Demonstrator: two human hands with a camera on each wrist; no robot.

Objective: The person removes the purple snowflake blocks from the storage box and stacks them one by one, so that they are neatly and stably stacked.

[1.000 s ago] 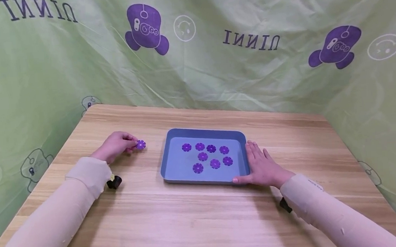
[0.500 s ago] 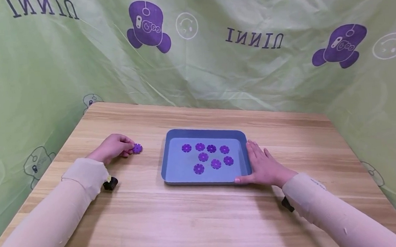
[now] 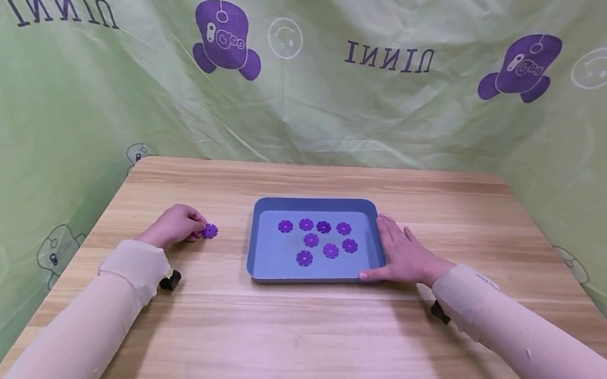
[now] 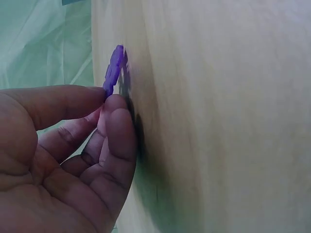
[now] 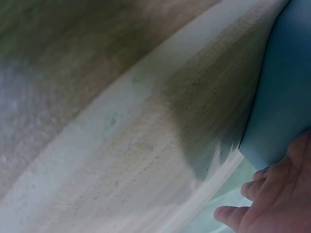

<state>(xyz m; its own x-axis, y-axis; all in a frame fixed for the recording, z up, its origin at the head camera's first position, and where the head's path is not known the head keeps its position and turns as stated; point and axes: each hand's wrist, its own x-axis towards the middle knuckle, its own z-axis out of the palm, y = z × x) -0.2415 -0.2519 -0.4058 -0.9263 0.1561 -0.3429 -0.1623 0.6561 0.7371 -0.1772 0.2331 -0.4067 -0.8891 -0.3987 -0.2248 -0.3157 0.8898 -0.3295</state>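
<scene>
My left hand [image 3: 178, 224] pinches a purple notched disc [image 3: 210, 230] between thumb and fingertip, close over the table to the left of the tray. In the left wrist view the disc [image 4: 114, 70] is seen nearly edge-on, tilted, its shadow on the wood beside it. A shallow blue-grey tray [image 3: 256, 240] lies mid-table with several purple discs [image 3: 311, 240] spread flat inside it. Against the tray's right end rests my right hand [image 3: 404, 254], fingers straight along the wall and thumb at the near corner. The right wrist view shows that hand's fingers [image 5: 243, 213] beside the tray's outer wall [image 5: 284, 87].
The wood-grain table [image 3: 272, 344] extends around the tray on all sides. A green printed curtain [image 3: 298, 113] hangs behind its far edge and along both sides. A small black device [image 3: 170, 280] sits under the left wrist, another [image 3: 440, 312] under the right.
My left hand has shifted slightly left and lowered the disc toward the table. The right hand keeps its place on the tray, and the discs inside lie as before.
</scene>
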